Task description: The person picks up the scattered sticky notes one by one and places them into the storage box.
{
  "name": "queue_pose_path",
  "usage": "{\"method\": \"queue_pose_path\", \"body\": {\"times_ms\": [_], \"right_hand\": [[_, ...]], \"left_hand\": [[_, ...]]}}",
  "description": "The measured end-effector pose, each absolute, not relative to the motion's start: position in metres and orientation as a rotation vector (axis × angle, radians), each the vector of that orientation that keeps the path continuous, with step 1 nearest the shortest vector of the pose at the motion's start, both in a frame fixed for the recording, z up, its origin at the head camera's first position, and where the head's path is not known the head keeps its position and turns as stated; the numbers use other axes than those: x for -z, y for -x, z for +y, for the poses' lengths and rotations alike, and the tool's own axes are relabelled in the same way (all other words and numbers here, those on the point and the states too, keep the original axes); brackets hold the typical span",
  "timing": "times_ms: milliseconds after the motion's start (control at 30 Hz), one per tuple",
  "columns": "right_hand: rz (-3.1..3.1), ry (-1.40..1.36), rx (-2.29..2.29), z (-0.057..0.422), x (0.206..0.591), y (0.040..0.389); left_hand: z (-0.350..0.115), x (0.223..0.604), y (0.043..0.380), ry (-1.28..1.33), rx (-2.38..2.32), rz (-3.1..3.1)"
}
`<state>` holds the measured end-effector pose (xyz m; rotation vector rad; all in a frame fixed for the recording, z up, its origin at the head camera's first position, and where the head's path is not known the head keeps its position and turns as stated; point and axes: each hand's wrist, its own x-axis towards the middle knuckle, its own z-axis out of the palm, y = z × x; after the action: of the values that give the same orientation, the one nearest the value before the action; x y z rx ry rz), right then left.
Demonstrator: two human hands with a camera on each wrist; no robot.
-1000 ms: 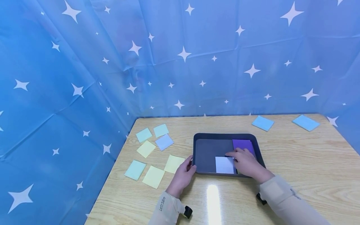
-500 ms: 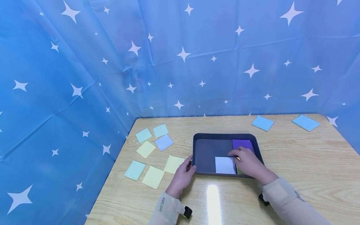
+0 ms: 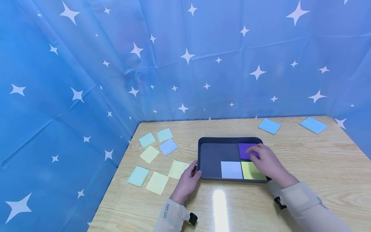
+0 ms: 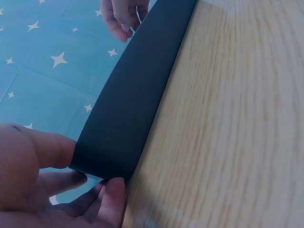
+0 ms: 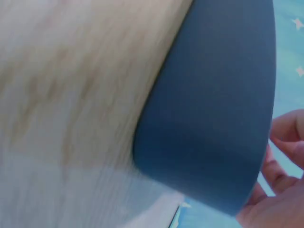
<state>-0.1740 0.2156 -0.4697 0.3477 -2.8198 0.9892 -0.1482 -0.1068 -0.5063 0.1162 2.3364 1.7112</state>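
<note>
A dark tray lies on the table, its outer wall filling the middle of the left wrist view. My left hand grips the tray's front left corner between thumb and fingers. Over the tray's right part hovers my right hand, fingers loosely bent, with nothing seen between them. Beneath it are a purple sticky note at the back right and a yellow-green sticky note at the front right, both partly covered. A pale lilac sticky note lies left of the yellow-green one.
Left of the tray lie several loose notes: yellow notes, mint-green notes and a light-blue note. Two blue notes lie at the table's back right. A star-printed blue curtain hangs behind the table.
My right hand has moved right and slightly back from the lilac note's edge, uncovering the yellow-green note. My left hand stays at the tray's corner.
</note>
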Motion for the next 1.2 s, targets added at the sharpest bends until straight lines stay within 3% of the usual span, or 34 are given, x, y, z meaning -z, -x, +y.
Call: {"method": "queue_pose_path", "body": {"times_ms": [1200], "right_hand": [[-2.791,0.001,-1.114,0.272,0.483,0.188]], "left_hand": [[-0.106,0.508,0.148,-0.071,-1.705,2.339]]}}
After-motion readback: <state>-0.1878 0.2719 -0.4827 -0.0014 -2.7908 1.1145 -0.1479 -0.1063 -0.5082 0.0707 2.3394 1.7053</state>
